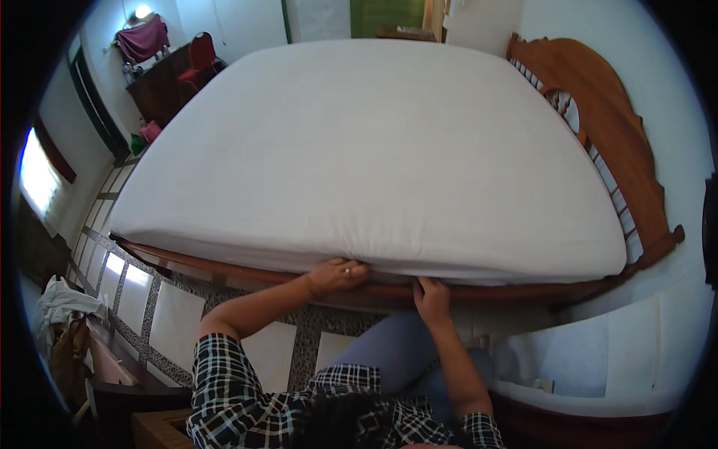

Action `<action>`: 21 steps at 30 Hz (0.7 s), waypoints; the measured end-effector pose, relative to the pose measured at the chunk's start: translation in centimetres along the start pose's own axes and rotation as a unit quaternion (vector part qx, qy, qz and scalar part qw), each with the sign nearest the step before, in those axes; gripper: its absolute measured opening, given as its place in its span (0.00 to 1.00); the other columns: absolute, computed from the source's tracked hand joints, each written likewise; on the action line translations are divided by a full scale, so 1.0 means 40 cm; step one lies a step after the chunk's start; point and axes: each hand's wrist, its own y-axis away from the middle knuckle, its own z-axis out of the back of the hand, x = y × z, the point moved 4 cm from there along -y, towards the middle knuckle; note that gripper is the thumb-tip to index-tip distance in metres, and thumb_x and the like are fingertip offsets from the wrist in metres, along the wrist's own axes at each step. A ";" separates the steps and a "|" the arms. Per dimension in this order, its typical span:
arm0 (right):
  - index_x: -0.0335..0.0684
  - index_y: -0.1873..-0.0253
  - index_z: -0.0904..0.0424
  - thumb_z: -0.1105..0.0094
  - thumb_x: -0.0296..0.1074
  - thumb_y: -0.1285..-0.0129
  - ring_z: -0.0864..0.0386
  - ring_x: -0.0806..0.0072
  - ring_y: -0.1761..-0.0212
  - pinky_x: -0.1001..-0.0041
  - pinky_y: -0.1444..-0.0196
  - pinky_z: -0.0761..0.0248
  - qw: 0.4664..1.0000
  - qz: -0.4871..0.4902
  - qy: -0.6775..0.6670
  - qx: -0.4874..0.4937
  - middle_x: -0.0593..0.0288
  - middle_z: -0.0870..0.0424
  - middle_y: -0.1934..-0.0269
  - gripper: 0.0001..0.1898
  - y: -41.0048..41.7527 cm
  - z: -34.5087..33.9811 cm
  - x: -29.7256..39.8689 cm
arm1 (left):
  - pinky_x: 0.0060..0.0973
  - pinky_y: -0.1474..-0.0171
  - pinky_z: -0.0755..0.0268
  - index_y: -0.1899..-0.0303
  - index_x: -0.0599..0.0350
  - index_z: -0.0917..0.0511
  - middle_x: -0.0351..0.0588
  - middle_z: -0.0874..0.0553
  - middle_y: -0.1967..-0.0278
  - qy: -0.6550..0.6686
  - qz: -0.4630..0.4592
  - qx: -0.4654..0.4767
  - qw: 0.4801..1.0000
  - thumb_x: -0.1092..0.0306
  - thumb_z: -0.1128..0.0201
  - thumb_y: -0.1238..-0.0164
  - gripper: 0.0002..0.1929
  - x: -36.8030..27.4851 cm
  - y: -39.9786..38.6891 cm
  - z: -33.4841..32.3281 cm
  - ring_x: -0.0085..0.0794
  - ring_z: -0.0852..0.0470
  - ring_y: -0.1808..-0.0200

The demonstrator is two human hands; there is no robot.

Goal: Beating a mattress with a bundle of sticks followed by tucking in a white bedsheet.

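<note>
A white bed sheet point(381, 140) is stretched over a wide mattress on a wooden bed frame point(482, 293). At the near side, my left hand point(339, 275), with a ring on one finger, grips the sheet's lower edge just above the side rail. Creases fan out across the sheet above that hand. Farther right along the same edge, my right hand point(433, 297) holds the sheet between thumb and fingers. Its fingertips are partly hidden, tucked between mattress and rail.
A carved wooden headboard point(611, 106) rises at the right. At the far left stand a red chair point(201, 59) and a dark desk point(160, 84). Patterned tile floor point(176, 308) runs along the near left. Pale cloth point(70, 306) lies over furniture at the lower left.
</note>
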 end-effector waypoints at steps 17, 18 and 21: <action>0.38 0.57 0.18 0.33 0.23 0.48 0.20 0.59 0.73 0.66 0.70 0.25 0.998 0.037 -0.016 -0.042 0.53 0.18 0.68 0.12 0.029 0.022 0.021 | 0.23 0.58 0.32 0.52 0.45 0.19 0.33 0.21 0.56 -0.043 0.017 -0.072 0.996 0.66 0.43 0.49 0.19 -0.030 -0.001 -0.019 0.21 0.22 0.57; 0.39 0.57 0.18 0.33 0.24 0.48 0.20 0.59 0.72 0.66 0.68 0.25 0.997 0.050 0.020 -0.054 0.55 0.18 0.65 0.12 0.030 0.031 0.035 | 0.24 0.58 0.32 0.51 0.45 0.19 0.33 0.21 0.55 -0.042 0.030 -0.083 0.995 0.67 0.43 0.49 0.20 -0.030 0.004 -0.014 0.22 0.22 0.56; 0.41 0.56 0.18 0.32 0.25 0.49 0.20 0.59 0.67 0.65 0.65 0.26 0.990 0.084 0.085 -0.079 0.59 0.19 0.61 0.13 0.022 0.045 0.052 | 0.25 0.57 0.32 0.50 0.46 0.19 0.34 0.21 0.55 -0.028 0.053 -0.096 0.994 0.67 0.43 0.48 0.20 -0.026 0.016 -0.010 0.24 0.22 0.56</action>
